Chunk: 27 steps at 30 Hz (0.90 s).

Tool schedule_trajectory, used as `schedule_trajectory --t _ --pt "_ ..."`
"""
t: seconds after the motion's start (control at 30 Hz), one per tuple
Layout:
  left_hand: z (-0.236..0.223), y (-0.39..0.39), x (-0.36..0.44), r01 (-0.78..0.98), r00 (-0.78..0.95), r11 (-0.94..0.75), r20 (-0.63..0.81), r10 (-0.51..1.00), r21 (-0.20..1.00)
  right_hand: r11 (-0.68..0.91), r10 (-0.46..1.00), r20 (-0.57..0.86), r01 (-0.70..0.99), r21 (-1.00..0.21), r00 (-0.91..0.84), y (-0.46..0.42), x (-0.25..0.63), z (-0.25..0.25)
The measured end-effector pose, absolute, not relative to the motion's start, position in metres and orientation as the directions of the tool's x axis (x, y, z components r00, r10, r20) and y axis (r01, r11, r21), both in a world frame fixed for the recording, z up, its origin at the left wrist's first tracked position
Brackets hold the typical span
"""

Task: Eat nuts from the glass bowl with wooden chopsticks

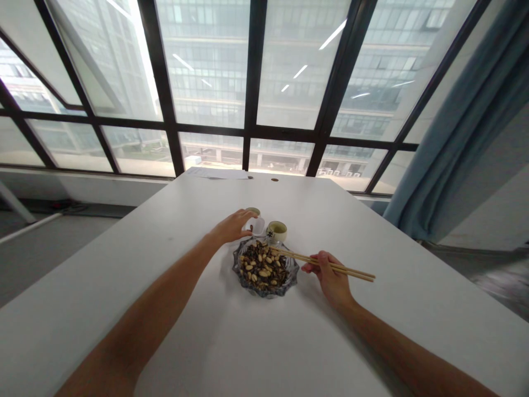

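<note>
Beyond the white table (194,331), tall windows (215,66); at the right, a blue curtain (450,127). Near the middle of the table, a glass bowl (292,273) of peanuts (263,273) and dark seeds. Just behind it, a green cup (276,231), with another partly hidden past the left hand (231,227). In that hand, a clear cup (258,226), thumb and fingers spread to its width, fingertips partly hard to make out. In the right hand (333,284), nearly closed, chopsticks (359,272) pinched about midway, tips over the bowl's far side. Probably light and stiff, the chopsticks; best held behind the middle. Likely slippery, the smooth peanuts; best pinched across the waist. Probably light and thin-walled, the clear cup; best held softly by the sides. Likely heavier and breakable, the bowl; best taken by opposite sides of the rim.
</note>
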<state>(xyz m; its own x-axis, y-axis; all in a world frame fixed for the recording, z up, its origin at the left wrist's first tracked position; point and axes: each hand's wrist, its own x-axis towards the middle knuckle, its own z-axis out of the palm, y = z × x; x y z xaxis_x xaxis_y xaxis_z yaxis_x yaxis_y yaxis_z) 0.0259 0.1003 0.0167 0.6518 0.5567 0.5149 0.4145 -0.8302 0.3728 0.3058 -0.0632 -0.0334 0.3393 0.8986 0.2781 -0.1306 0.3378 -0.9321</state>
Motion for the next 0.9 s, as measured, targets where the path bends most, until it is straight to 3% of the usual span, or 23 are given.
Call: schedule_trajectory --t 0.13,0.3,0.4,0.63,0.77,0.9 --pt "0.014 0.102 0.026 0.464 0.625 -0.805 0.508 0.593 0.37 0.429 0.858 0.378 -0.081 -0.9 0.348 -0.056 0.305 -0.014" --pt "0.011 0.102 0.027 0.496 0.59 -0.77 0.494 0.638 0.402 0.571 0.746 0.608 0.209 -0.794 0.271 -0.029 0.297 0.019" --pt "0.009 0.103 0.027 0.5 0.599 -0.765 0.475 0.644 0.406 0.599 0.715 0.667 0.308 -0.739 0.21 -0.012 0.285 0.029" --pt "0.007 0.103 0.024 0.586 0.595 -0.737 0.438 0.674 0.336 0.521 0.814 0.575 0.334 -0.786 0.084 0.006 0.272 0.025" --pt "0.009 0.117 0.025 0.641 0.503 -0.691 0.498 0.706 0.334 0.523 0.809 0.558 0.208 -0.827 0.183 0.007 0.284 0.025" --pt "0.019 0.149 0.032 0.731 0.485 -0.584 0.333 0.809 0.353 0.49 0.836 0.52 0.19 -0.851 0.173 0.0 0.295 0.028"
